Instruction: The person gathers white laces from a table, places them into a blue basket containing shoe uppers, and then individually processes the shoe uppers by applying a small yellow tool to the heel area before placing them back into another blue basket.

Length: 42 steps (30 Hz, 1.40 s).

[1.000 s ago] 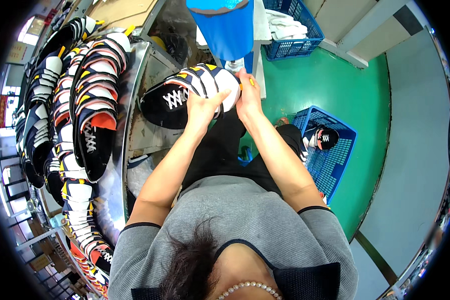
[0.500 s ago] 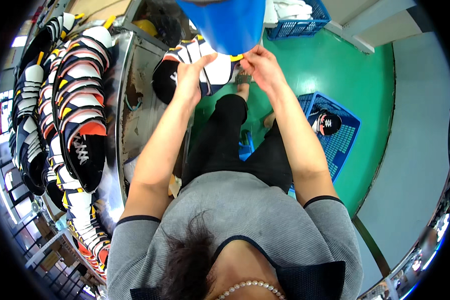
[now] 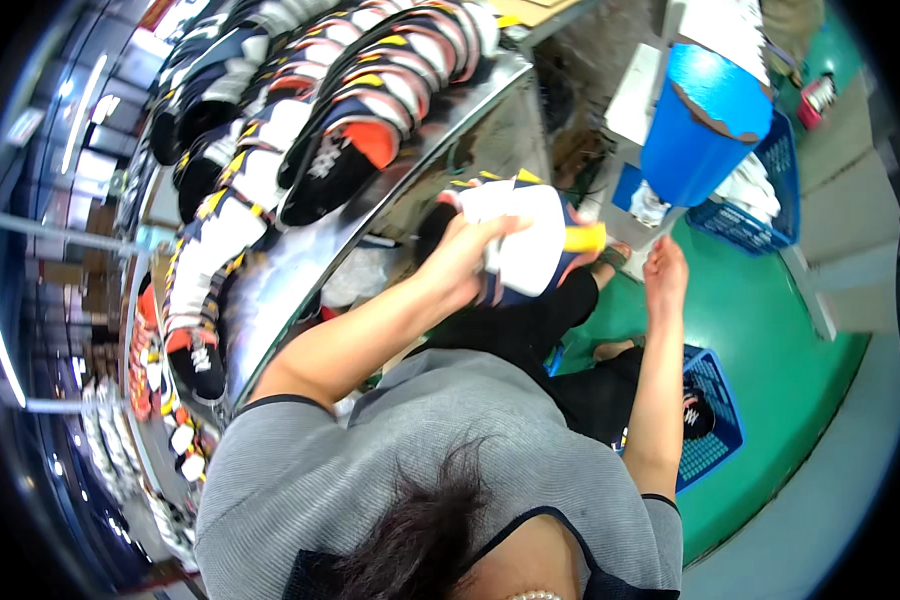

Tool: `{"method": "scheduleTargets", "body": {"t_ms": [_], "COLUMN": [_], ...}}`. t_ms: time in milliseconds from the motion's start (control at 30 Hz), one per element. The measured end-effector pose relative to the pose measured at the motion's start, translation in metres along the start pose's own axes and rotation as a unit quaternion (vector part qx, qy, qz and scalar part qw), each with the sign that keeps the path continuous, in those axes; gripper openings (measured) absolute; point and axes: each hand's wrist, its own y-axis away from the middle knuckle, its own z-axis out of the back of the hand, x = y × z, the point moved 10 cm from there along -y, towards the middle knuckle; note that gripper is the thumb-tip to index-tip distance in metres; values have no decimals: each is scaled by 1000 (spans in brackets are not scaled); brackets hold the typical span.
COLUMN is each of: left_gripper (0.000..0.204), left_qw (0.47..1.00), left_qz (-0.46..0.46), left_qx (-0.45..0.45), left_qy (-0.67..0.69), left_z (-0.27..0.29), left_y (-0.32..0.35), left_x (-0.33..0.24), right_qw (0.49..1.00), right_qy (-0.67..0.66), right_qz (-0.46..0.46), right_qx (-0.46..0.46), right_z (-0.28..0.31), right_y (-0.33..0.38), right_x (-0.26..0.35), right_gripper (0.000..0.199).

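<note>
My left hand (image 3: 467,262) is closed round a shoe upper (image 3: 530,245), thumb across its white panel. The upper is white and navy with a dark toe end, and a bright yellow tab sticks out towards my right. It hangs above my lap, beside the metal table edge. My right hand (image 3: 667,270) is raised away from it, over the green floor, with its fingers curled in. Whether anything small is inside those fingers is hidden.
Rows of nested shoe uppers (image 3: 370,95) cover the metal table (image 3: 305,275) on my left. Ahead to the right stands a blue cylindrical bin (image 3: 695,140), beside a blue crate (image 3: 788,190) of white material. Another blue crate (image 3: 725,385), with a black shoe part inside, sits on the floor.
My right hand has let go of the yellow tab and moved right. My left hand keeps the upper, now nearer the table. The view has turned left, bringing more of the table in.
</note>
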Motion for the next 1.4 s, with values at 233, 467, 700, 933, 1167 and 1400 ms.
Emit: {"method": "scheduleTargets", "body": {"t_ms": [233,467,700,933,1167,1400], "left_gripper": [45,59,60,61,63,40], "left_qw": [923,618,793,820,749,781], "left_qz": [-253,-586,-445,-447,-470,-307], "left_qx": [-273,-440,-230,-278,-318,204], "left_qy": [-94,-286,-348,-227,-343,-504], "left_z": [127,222,221,242,198,-4], "left_y": [154,41,28,60,93,51], "left_x": [-84,-159,-133,-116,-92,77], "right_qw": [953,733,631,652,674,860], "right_qy": [230,438,494,521,527,456], "right_qz": [-71,299,479,398,400,226], "right_qx": [186,426,359,382,329,34], "right_z": [-156,-396,-436,-435,-364,-86], "right_y": [75,145,138,141,130,115], "right_x": [-88,-79,-113,-134,-87,-37], "right_gripper": [14,75,101,91,75,50]}}
